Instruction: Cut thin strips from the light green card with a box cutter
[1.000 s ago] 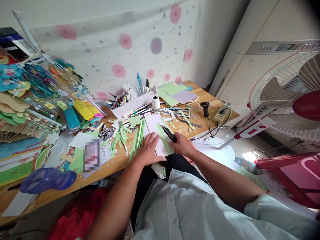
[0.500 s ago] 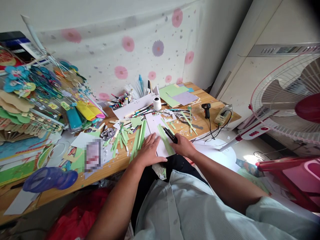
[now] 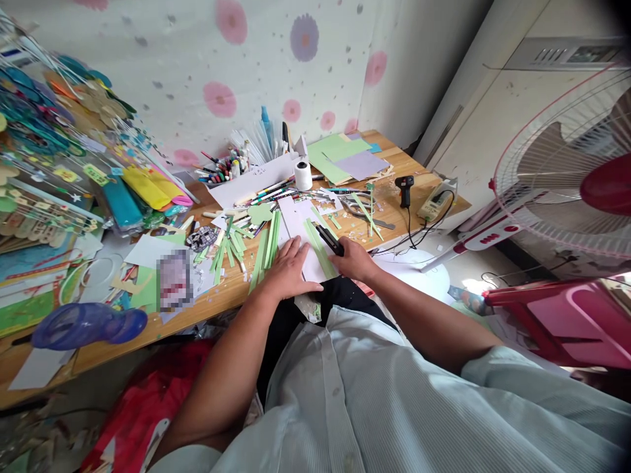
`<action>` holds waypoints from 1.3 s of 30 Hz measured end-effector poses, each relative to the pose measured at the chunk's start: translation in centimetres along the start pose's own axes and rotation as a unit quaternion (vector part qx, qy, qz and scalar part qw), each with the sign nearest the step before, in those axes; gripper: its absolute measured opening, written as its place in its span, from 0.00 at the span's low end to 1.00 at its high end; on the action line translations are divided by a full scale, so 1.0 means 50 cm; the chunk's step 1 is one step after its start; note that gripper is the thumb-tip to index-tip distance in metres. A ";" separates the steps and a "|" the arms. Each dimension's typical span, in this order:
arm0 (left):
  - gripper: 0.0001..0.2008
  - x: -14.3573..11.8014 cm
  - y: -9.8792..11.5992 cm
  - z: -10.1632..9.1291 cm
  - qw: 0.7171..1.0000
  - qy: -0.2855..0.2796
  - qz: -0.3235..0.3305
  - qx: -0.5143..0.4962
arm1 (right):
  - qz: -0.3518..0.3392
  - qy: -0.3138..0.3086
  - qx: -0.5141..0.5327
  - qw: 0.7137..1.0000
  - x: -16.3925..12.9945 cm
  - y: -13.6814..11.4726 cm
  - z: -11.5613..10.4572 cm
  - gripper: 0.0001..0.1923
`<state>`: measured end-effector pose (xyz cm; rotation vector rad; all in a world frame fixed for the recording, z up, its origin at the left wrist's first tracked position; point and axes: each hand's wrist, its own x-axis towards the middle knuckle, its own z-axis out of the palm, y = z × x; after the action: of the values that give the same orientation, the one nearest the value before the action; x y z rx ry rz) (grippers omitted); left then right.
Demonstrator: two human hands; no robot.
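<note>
My left hand (image 3: 290,270) lies flat with its fingers apart, pressing on a white card (image 3: 310,268) at the table's front edge. In my right hand (image 3: 357,260), closed fingers grip a black utility knife (image 3: 330,242), its front end pointing away to the left, over the card. A pale green paper strip (image 3: 319,244) rests lengthwise on the card, between the two hands. More long green strips (image 3: 269,246) lie just left of my left hand. The knife's blade is too small to make out.
Paper scraps and short green strips (image 3: 227,253) litter the wooden table (image 3: 241,289). A white thread spool (image 3: 302,176), coloured paper sheets (image 3: 340,157) and a black glue gun (image 3: 405,190) stand or lie farther back. A blue translucent bottle (image 3: 89,325) lies left; a fan (image 3: 557,177) stands right.
My view has tipped downward, so the table sits higher in the picture. My left hand stays spread on the card, and my right hand still grips the knife beside the green strip.
</note>
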<state>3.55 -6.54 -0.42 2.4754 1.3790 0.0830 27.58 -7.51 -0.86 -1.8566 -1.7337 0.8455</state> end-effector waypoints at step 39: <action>0.62 -0.016 -0.003 0.000 0.999 -0.002 0.003 -0.040 | -0.006 0.003 0.024 1.000 0.000 0.005 0.012 0.08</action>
<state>3.02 -7.15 -0.38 2.4129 1.3404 0.1304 27.33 -7.59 -1.43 -1.8140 -1.7048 0.8671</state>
